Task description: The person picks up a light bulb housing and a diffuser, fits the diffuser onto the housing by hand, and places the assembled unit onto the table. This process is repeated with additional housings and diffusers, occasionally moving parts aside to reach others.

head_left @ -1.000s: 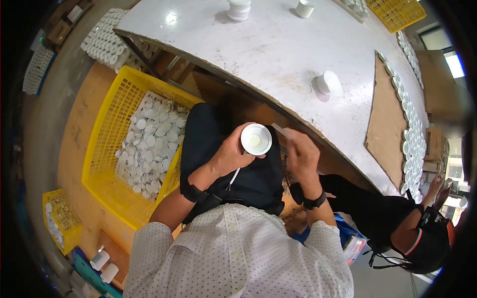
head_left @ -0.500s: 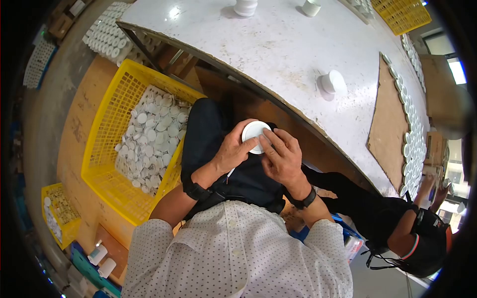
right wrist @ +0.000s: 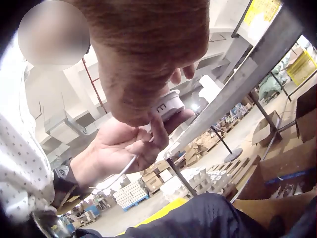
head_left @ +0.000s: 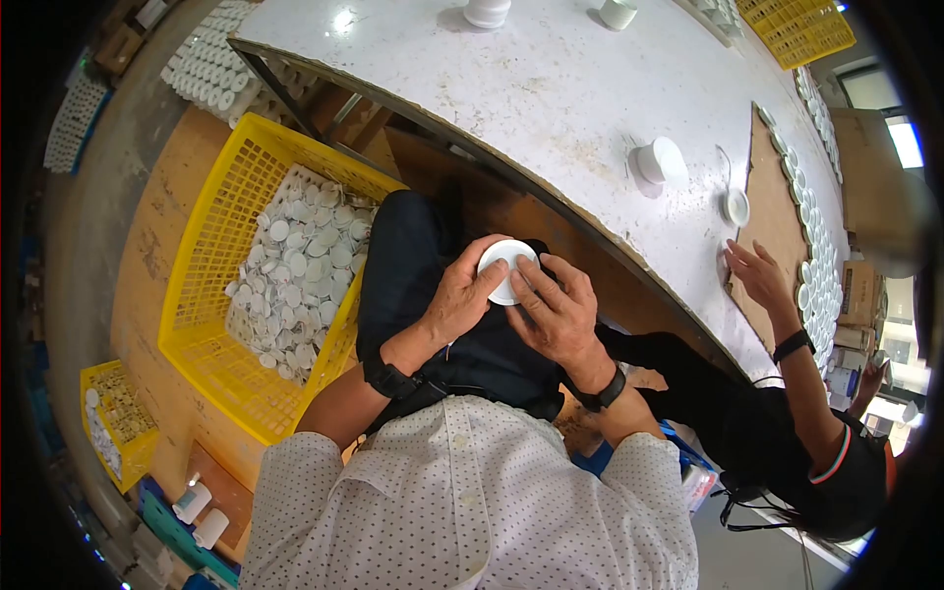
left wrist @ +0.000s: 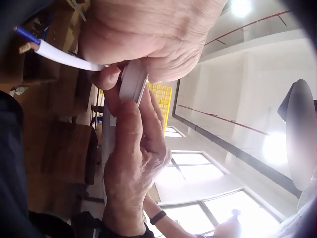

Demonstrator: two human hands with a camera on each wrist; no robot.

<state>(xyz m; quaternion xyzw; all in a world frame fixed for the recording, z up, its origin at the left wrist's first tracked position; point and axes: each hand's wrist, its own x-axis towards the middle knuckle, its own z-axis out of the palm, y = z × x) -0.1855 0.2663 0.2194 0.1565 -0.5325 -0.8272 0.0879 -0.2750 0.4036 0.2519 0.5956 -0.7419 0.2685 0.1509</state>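
The left hand [head_left: 454, 297] grips a round, white, plastic-looking fitting [head_left: 507, 252] from its left; the right hand [head_left: 562, 313] pinches its opposite side, face upward between them.

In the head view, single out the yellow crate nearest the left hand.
The large yellow crate of loose white discs. The small yellow crate, lower left, and the third yellow crate, upper right, both lie farther from the left hand.

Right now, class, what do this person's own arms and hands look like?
The sleeves are white with small dark dots, ending mid-arm. The left hand and right hand are bare, each with a black wristband.
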